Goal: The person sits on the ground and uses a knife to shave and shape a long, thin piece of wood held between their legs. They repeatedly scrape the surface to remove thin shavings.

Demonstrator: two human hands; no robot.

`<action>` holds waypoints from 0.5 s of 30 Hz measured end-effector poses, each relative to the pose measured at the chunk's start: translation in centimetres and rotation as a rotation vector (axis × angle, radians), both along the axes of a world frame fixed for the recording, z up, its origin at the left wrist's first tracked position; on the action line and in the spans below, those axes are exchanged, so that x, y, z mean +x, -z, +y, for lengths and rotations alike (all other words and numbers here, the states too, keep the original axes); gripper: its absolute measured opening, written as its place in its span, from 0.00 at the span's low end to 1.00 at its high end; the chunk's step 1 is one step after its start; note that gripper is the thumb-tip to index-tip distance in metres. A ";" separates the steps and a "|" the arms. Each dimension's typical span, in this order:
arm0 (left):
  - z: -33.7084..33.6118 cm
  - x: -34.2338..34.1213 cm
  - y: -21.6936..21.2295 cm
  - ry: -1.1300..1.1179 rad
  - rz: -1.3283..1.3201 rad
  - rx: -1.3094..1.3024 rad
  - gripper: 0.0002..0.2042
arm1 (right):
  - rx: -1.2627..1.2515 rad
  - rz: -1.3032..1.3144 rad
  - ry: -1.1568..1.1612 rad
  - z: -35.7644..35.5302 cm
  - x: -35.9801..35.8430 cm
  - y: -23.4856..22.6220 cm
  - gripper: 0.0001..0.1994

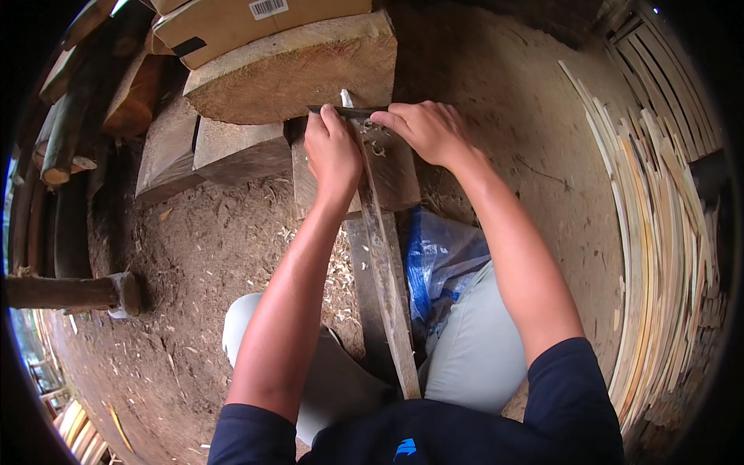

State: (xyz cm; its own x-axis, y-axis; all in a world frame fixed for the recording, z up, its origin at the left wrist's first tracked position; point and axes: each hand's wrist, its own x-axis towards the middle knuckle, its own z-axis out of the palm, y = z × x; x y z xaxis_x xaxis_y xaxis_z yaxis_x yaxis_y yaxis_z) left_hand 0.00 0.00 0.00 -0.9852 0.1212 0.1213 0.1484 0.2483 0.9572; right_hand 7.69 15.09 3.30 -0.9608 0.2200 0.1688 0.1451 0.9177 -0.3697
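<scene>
— What sort of place is this?
— An open-air woodworking yard. The dirt floor (535, 101) is strewn with wood shavings (329, 271), sawn timber blocks (294, 70) and logs (66, 132) are heaped up, and split bamboo strips (659, 232) lie stacked along one side.

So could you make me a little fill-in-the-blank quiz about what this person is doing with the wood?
1. Both hands hold a dark ____ across the long wooden strip.
2. The strip rests on a wooden ____.
3. A pile of pale strips lies to the person's ____.

Missing words: blade; block; right
</scene>
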 end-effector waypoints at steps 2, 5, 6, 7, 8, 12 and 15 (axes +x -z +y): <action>0.1 0.2 -0.1 -0.001 0.000 0.011 0.23 | 0.035 0.023 0.019 -0.2 0.2 0.1 0.29; -0.2 -0.1 0.2 -0.001 0.019 0.000 0.23 | 0.012 0.040 0.025 -0.8 0.4 0.4 0.29; -0.3 -0.1 -0.3 -0.001 0.016 -0.022 0.23 | 0.020 0.048 0.023 -0.8 0.1 0.2 0.28; -0.3 -0.4 -0.2 0.001 0.028 -0.023 0.23 | 0.011 0.056 0.029 -0.9 0.1 0.1 0.28; -0.3 -0.8 0.1 0.000 0.039 -0.023 0.23 | 0.001 0.063 0.033 -1.2 0.0 0.0 0.28; -0.5 -1.0 -0.4 0.029 0.030 -0.051 0.22 | -0.027 0.064 0.039 -1.1 0.1 0.2 0.28; -0.9 -0.3 -0.5 0.095 0.063 -0.037 0.21 | -0.082 0.098 0.031 -0.9 0.4 1.1 0.28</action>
